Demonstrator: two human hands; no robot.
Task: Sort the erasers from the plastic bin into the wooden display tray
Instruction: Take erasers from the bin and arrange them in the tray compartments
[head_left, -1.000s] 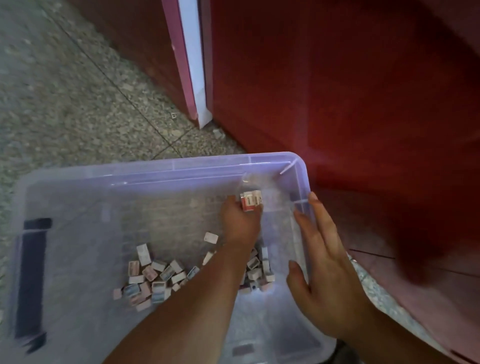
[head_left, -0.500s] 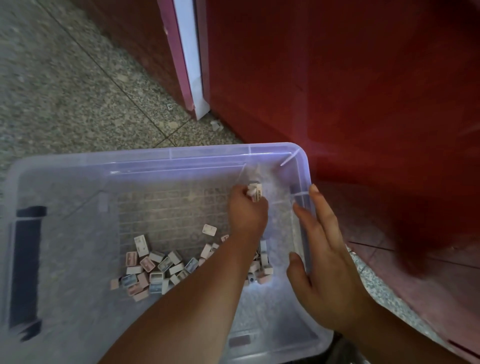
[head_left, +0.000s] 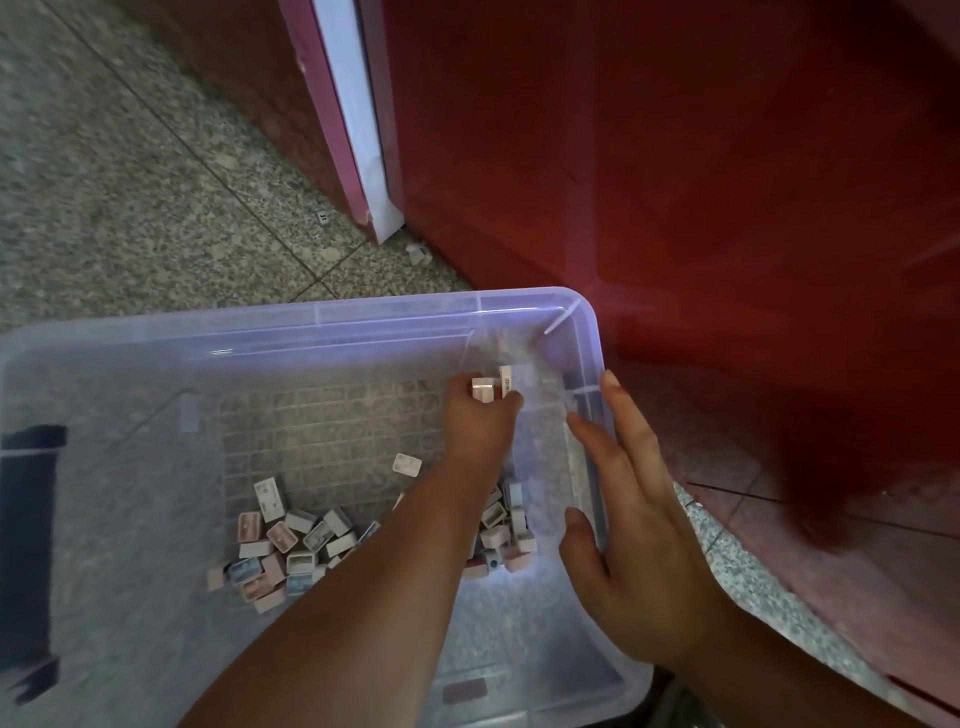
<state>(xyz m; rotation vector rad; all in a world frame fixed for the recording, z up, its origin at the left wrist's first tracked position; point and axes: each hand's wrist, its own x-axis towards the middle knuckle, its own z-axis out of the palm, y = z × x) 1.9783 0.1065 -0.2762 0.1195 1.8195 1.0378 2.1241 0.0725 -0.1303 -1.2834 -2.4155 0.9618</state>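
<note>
A clear plastic bin (head_left: 395, 317) stands on the speckled floor. Inside it lie several small pink, white and blue erasers (head_left: 291, 545) in a loose pile, with more erasers (head_left: 506, 530) by the right wall. My left hand (head_left: 480, 421) is lifted above the bin floor near the far right corner and grips a couple of erasers (head_left: 491, 387) in its curled fingers. My right hand (head_left: 634, 519) lies flat against the bin's right rim, fingers straight. No wooden display tray is in view.
A dark red cabinet (head_left: 701, 182) rises right behind and beside the bin. A pink and white panel edge (head_left: 353, 130) meets the floor at the back. Speckled tile floor (head_left: 130, 182) spreads to the left. A black handle (head_left: 28, 519) marks the bin's left side.
My left hand has risen a little with the erasers and turned them. The view has shifted slightly; the right hand stays on the rim.
</note>
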